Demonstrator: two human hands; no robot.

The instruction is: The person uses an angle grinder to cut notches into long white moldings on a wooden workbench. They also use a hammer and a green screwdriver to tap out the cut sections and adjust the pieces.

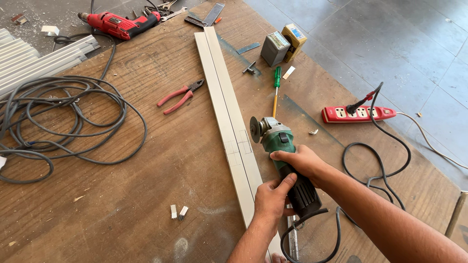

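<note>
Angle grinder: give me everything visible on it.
The angle grinder has a green body, silver gear head and black rear grip, with a dark disc facing left under a guard. It lies angled on the wooden table, its disc beside the long pale profile. The right hand grips its body; the left hand holds the rear grip. A black cord leaves its tail.
</note>
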